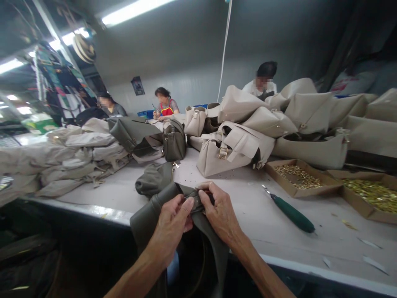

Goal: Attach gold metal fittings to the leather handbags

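Note:
At the table's front edge, a dark olive-grey handbag [155, 209] hangs partly over the side, its opening toward me. My left hand [175, 215] is closed on its strap end, thumb and fingers pinched together. Opposite it, my right hand [218, 209] grips the same part of the bag with bent fingers and thumb. The fingertips almost meet, and whatever small piece lies between them is hidden. Just behind the hands rests a crumpled olive pouch [151, 178] with a zip. To the right lies an awl-like tool with a green handle [293, 213] and metal tip.
Beige handbags [229, 153] are heaped along the back and right. Folded beige pieces [65, 161] are stacked at left. Two cardboard trays hold small brass fittings [299, 176] and gold-coloured pieces [372, 194]. Several people work across the table. Paper scraps [375, 264] lie near the front edge.

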Available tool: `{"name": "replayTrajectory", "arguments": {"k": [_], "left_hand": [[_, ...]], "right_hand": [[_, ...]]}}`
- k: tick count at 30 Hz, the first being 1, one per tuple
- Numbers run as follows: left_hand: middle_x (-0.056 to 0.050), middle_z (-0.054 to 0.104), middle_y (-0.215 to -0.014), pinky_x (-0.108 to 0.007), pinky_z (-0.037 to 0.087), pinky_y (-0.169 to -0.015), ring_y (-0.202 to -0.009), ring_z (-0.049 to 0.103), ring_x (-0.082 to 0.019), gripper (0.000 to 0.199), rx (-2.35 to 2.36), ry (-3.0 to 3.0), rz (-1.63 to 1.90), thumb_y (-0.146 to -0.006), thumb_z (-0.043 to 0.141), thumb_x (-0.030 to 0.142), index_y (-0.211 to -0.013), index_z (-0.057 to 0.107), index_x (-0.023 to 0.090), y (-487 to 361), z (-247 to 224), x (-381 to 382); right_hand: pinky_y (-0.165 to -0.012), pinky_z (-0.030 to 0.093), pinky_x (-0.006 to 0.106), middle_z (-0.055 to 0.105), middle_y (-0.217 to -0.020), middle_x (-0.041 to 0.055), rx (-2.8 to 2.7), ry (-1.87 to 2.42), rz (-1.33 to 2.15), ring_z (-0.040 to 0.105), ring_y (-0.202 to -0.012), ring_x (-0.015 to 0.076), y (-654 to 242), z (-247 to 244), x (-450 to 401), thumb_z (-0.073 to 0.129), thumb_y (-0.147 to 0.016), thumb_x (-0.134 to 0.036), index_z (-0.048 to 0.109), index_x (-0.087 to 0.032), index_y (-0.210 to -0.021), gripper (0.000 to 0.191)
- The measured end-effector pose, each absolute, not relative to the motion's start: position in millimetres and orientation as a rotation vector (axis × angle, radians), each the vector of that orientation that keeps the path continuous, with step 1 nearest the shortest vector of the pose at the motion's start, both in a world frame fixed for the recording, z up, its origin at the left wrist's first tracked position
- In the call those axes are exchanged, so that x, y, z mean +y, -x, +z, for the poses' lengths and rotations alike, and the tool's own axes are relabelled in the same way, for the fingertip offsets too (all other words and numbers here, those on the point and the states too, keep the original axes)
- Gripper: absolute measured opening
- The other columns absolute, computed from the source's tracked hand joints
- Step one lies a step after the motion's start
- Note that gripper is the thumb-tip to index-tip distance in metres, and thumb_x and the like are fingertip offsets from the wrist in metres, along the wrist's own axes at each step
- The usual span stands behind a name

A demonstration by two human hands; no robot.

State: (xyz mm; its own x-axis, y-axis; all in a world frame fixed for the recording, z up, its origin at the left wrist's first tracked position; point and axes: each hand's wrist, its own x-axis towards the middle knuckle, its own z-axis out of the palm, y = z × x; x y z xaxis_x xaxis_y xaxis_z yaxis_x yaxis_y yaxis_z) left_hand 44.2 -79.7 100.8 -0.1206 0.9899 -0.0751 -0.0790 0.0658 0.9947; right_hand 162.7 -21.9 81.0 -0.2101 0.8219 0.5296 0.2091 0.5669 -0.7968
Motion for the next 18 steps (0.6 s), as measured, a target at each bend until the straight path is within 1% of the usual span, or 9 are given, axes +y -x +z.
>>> {"name": "replayTrajectory", "arguments": {"k": [2,6,9,12,15,18], "left_hand": [[0.003,0.058,-0.069,-0.018,0.043,-0.059,-0.061,0.053,-0.009,0.03,1.254,-0.917,1.303,-0.077,0.065,0.045,-0.089,0.06,0.018,-50,103,-81],[0.002,0.059,-0.067,-0.017,0.044,-0.057,-0.059,0.053,-0.008,0.033,1.095,-0.672,1.349,-0.068,0.075,0.043,-0.081,0.061,0.016,-63,104,-78],[0.002,0.059,-0.071,-0.014,0.043,-0.053,-0.059,0.052,-0.006,0.03,0.967,-0.542,1.376,-0.068,0.077,0.037,-0.081,0.062,0.015,-69,100,-70],[0.004,0.055,-0.065,-0.012,0.037,-0.045,-0.053,0.047,-0.004,0.028,0.873,-0.494,1.396,-0.067,0.079,0.033,-0.078,0.062,0.013,-70,96,-61],[0.005,0.052,-0.061,-0.012,0.033,-0.041,-0.049,0.044,-0.003,0.027,0.829,-0.483,1.405,-0.066,0.08,0.031,-0.075,0.062,0.013,-67,93,-52],[0.006,0.055,-0.061,-0.012,0.034,-0.04,-0.049,0.045,-0.003,0.027,0.813,-0.478,1.404,-0.064,0.081,0.032,-0.073,0.063,0.014,-64,92,-49]], "right_hand": [[-0.079,0.043,0.03,0.065,-0.09,0.0053,-1.708,0.859,0.719,0.058,-0.085,0.0173,-164,79,-22,0.044,-0.089,-0.022,0.06,-0.017,-0.09,0.017],[-0.077,0.042,0.027,0.064,-0.087,0.0032,-1.641,0.892,0.781,0.057,-0.081,0.0158,-170,76,-21,0.044,-0.091,-0.026,0.061,-0.017,-0.091,0.019],[-0.071,0.042,0.025,0.062,-0.08,0.0006,-1.566,0.947,0.844,0.055,-0.075,0.014,-173,75,-18,0.045,-0.091,-0.027,0.061,-0.017,-0.088,0.019],[-0.067,0.041,0.023,0.061,-0.077,-0.0007,-1.495,0.979,0.887,0.053,-0.072,0.0131,-172,75,-13,0.046,-0.09,-0.028,0.06,-0.017,-0.086,0.018],[-0.064,0.04,0.023,0.059,-0.075,-0.0012,-1.451,0.993,0.909,0.053,-0.07,0.0127,-170,75,-7,0.047,-0.09,-0.028,0.059,-0.017,-0.083,0.017],[-0.061,0.04,0.022,0.059,-0.073,-0.0009,-1.428,1.005,0.923,0.052,-0.068,0.0125,-167,77,-6,0.048,-0.089,-0.029,0.059,-0.017,-0.082,0.017]]}}
